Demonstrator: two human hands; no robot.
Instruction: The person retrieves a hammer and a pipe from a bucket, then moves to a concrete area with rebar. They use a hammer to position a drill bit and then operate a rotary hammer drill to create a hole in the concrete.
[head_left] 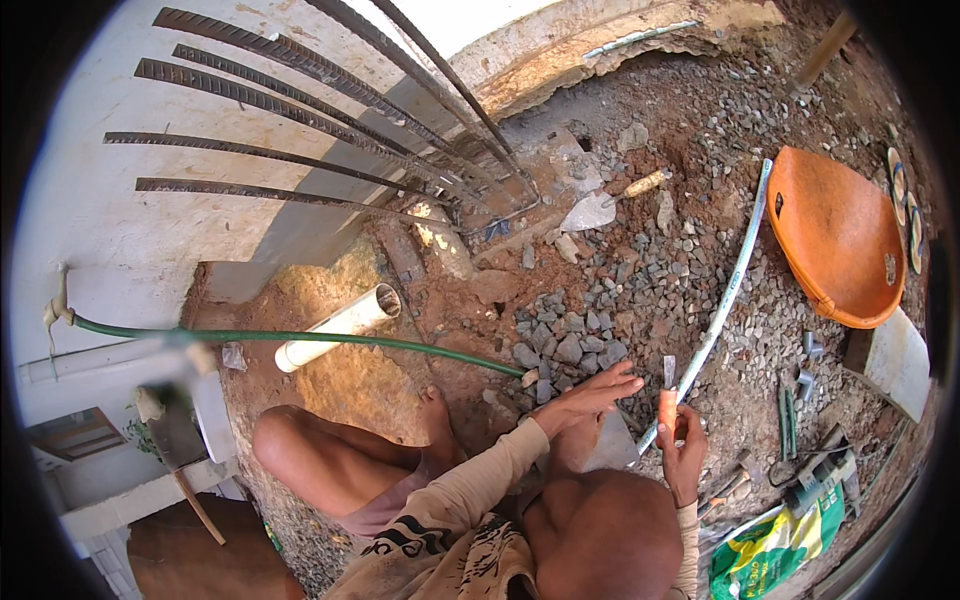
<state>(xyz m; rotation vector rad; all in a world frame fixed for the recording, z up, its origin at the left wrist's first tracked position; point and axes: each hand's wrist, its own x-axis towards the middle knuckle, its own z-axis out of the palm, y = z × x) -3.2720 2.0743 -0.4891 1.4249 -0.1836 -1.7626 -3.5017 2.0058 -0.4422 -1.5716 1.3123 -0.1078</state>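
Observation:
My right hand (684, 452) grips the orange handle of a small tool (668, 405) with a short flat metal blade pointing away from me; it looks like a chisel. My left hand (590, 394) is stretched out flat beside it, fingers extended and holding nothing, just above the gravel near my foot. A long pale blue-white pipe (735, 285) runs from the far right down to beside my right hand, its near end by my knee. Under my left wrist, partly hidden, lies a flat grey piece (615, 442).
Rebar rods (270, 100) jut up by the wall. A green hose (330, 337) crosses past a white pipe (340, 328). A trowel (590, 212) lies on gravel. On the right are an orange basin (840, 240), a power tool (820, 472) and a green-yellow bag (775, 548).

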